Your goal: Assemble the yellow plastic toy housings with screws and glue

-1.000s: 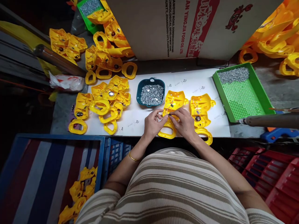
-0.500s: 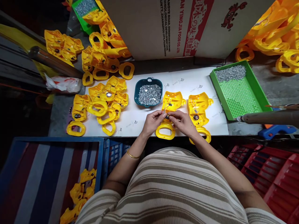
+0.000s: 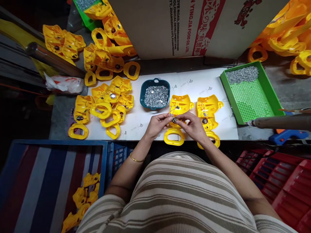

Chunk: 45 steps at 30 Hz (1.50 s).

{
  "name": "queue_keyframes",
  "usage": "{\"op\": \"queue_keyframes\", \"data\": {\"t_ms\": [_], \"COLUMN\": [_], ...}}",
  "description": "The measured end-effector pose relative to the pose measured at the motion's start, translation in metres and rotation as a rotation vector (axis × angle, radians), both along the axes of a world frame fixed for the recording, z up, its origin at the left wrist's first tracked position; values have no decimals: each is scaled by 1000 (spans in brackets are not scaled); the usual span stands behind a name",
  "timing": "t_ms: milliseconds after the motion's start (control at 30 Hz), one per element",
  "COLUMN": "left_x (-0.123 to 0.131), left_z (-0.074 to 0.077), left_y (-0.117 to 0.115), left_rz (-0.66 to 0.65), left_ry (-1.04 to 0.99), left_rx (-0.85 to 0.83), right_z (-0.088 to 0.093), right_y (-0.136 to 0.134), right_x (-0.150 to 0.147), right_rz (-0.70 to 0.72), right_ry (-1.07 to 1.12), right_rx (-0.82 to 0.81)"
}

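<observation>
- Spanning my view: the counter (image 3: 61, 113), partly covered by white paper (image 3: 137, 131).
- Right side: green tray (image 3: 255, 100), small metal pieces (image 3: 243, 75) heaped at its far end.
- Directly before me: yellow shell (image 3: 181, 103), hollow side up, ring handle (image 3: 174, 143) nearest me.
- Left of the shell: dark bowl (image 3: 143, 98), filled with similar pieces.
- Left hand (image 3: 156, 127) and right hand (image 3: 193, 127): my fingers curled, tips nearly closed.
- Round metal disc (image 3: 174, 119): pinched between my fingertips, over the shell's near half.

The shell (image 3: 182, 102) is smooth, glossy plastic; the small disc (image 3: 174, 120) looks like shiny metal. Glinting metal bits (image 3: 156, 96) fill a smooth plastic bowl (image 3: 142, 92). The tray (image 3: 255, 95) is perforated plastic, the carton (image 3: 153, 32) matt cardboard, the shirt (image 3: 182, 181) ribbed cloth.
</observation>
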<state>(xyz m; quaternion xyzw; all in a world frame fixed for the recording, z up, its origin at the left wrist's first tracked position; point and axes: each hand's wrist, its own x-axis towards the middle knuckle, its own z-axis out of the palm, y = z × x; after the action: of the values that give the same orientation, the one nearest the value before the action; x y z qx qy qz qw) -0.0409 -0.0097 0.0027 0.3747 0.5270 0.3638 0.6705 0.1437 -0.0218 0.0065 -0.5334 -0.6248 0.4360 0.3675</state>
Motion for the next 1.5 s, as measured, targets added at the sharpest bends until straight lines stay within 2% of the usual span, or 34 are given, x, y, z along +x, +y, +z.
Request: {"op": "queue_keyframes", "data": {"t_ms": [67, 200, 300, 367, 533, 667, 933, 1167, 1500], "left_x": [-6, -15, -9, -1, 13, 17, 29, 34, 34], "left_z": [1, -1, -6, -11, -24, -29, -25, -18, -17], "left_y": [3, 6, 3, -1, -11, -17, -24, -21, -16], "left_rz": [-24, 71, 20, -20, -26, -29, -55, -58, -52], "left_ry": [162, 546, 626, 596, 455, 392, 354, 403, 359], "left_rx": [44, 286, 344, 308, 254, 194, 111, 76, 7], "right_z": [1, 1, -1, -3, -9, -11, -8, -8, -19], "right_y": [-2, -7, -10, -11, -11, -12, -18, -12, -13], "right_x": [4, 5, -2, -7, -10, -8, -7, 3, 9], "right_rz": [-30, -13, 1, -8, -8, -6, 12, 92, 50], "right_ry": [-132, -473, -616, -661, -711, -741, -834, -758, -794], "right_rx": [48, 41, 26, 28, 47, 89, 101, 73, 20]}}
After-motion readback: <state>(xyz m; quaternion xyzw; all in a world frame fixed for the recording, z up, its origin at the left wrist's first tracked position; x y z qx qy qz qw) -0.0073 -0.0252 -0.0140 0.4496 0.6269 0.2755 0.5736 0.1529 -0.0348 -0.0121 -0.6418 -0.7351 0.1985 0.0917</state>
